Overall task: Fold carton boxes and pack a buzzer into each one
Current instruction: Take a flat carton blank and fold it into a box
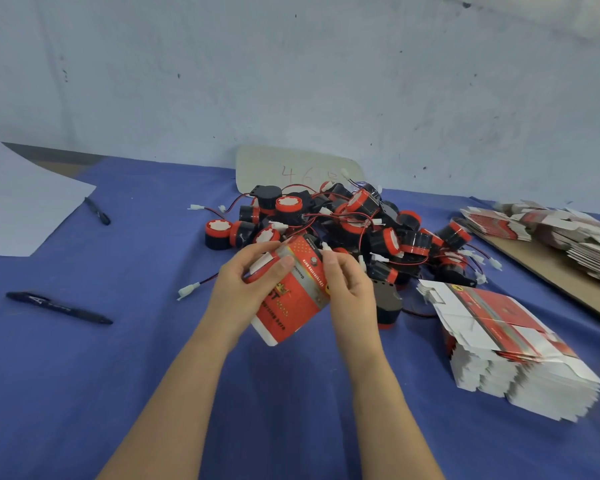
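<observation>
Red-and-white cardboard carton (291, 303) — light, thin-walled, likely easily crushed, best held by its creased edges — hangs just before the heap of red-and-black round buzzers (347, 220), left hand (248, 289) curled round its top, right hand (349, 289) pinching its corner.

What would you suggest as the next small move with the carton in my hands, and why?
Probably press the buzzer fully into the carton. Both the left hand and the right hand grip the carton, and the buzzer's red rim shows at its edge under the left thumb, so it seems only partly inside.
</observation>
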Demonstrator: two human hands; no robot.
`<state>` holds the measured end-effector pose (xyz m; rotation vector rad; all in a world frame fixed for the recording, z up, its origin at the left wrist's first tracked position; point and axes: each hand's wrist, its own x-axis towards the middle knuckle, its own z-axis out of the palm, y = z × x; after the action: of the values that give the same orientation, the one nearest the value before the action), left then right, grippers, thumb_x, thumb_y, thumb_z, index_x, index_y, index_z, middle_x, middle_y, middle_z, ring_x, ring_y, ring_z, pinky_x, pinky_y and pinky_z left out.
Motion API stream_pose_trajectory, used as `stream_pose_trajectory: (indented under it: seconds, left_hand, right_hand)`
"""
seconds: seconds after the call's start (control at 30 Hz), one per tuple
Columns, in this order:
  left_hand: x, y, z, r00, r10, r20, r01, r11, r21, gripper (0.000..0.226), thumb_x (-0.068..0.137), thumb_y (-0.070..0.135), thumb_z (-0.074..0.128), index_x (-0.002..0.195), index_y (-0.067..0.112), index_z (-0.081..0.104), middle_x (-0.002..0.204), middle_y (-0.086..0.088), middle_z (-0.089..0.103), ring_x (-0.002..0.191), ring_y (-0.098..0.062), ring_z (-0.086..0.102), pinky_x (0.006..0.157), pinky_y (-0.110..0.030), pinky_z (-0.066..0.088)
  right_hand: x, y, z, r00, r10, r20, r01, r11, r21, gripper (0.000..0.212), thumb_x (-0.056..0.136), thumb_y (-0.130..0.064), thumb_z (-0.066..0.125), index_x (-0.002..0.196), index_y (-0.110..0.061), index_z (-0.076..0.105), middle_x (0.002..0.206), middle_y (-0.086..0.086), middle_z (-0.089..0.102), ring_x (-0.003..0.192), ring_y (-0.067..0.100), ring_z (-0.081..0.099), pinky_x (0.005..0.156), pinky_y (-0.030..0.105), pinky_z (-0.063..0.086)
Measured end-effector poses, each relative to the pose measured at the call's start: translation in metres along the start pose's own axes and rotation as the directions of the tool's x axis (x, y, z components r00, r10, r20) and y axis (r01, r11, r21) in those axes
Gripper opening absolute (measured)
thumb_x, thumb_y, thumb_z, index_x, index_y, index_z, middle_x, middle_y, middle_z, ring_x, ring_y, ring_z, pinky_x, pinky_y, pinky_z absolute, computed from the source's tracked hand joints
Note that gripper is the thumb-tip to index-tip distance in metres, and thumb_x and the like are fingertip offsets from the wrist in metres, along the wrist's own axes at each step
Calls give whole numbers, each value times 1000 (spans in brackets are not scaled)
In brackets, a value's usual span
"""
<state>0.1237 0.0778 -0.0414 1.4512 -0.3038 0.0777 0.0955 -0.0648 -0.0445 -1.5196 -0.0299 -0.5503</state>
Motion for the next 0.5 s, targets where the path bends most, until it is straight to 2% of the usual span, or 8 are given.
stream_pose_trajectory:
  seconds: [0.07, 0.13, 0.17, 0.23, 0.3, 0.4, 0.5]
  left_hand:
    - [-1, 1, -2, 999, -18, 36, 18, 1000, -10, 42, 61, 59, 69, 100, 45, 68, 100, 17, 70, 87, -5, 70, 64, -19, 54]
    - [-2, 2, -5, 996, -28, 87, 28, 1000, -3, 41, 60, 59, 69, 98, 47, 69, 100, 16, 71, 87, -6, 70, 64, -19, 54]
    - [-2, 2, -7, 993, -35, 117, 35, 999, 3, 39, 60, 59, 69, 98, 47, 69, 100, 14, 71, 87, -8, 70, 66, -21, 55]
    - [-2, 3, -11, 980, -63, 187, 64, 998, 5, 34, 64, 55, 68, 97, 46, 70, 99, 9, 73, 87, -12, 71, 67, -24, 56]
    - [-2, 4, -16, 966, -92, 240, 92, 996, 11, 30, 66, 54, 67, 95, 46, 71, 94, 8, 74, 83, -12, 72, 64, -21, 55]
    - [-3, 3, -18, 954, -113, 276, 99, 993, 67, 24, 69, 55, 64, 92, 50, 69, 90, 11, 73, 80, -10, 72, 60, -17, 53]
    - [-2, -1, -17, 946, -143, 291, 120, 988, 93, 21, 70, 55, 63, 90, 52, 68, 90, 11, 73, 83, -11, 72, 63, -20, 54]
  right_hand:
    - [2, 0, -4, 995, 94, 31, -97, 989, 109, 29, 93, -41, 52, 86, -24, 75, 96, -12, 71, 88, 8, 67, 71, 22, 53]
    - [3, -2, -14, 974, 188, 123, -208, 961, 180, 24, 89, -40, 55, 84, -27, 74, 92, -7, 72, 80, 11, 68, 67, 25, 54]
    - [2, -4, -18, 952, 230, 203, -269, 943, 194, 18, 87, -37, 58, 91, -28, 72, 90, -3, 72, 78, 12, 67, 67, 26, 53]
    - [1, -5, -26, 880, 320, 351, -400, 897, 186, 35, 84, -36, 60, 115, -22, 64, 100, 3, 71, 87, 16, 67, 77, 34, 55]
    - [-1, -6, -27, 807, 367, 462, -473, 871, 135, 44, 83, -37, 58, 120, -13, 61, 105, 8, 70, 94, 21, 66, 83, 38, 55]
    - [-3, -7, -22, 785, 402, 472, -482, 874, 57, 24, 95, -22, 50, 108, -7, 64, 90, 7, 73, 79, 17, 69, 71, 30, 58]
    - [-3, -7, -20, 794, 424, 435, -481, 877, 23, 19, 99, -12, 46, 106, -6, 62, 87, 8, 72, 76, 16, 69, 71, 31, 58]
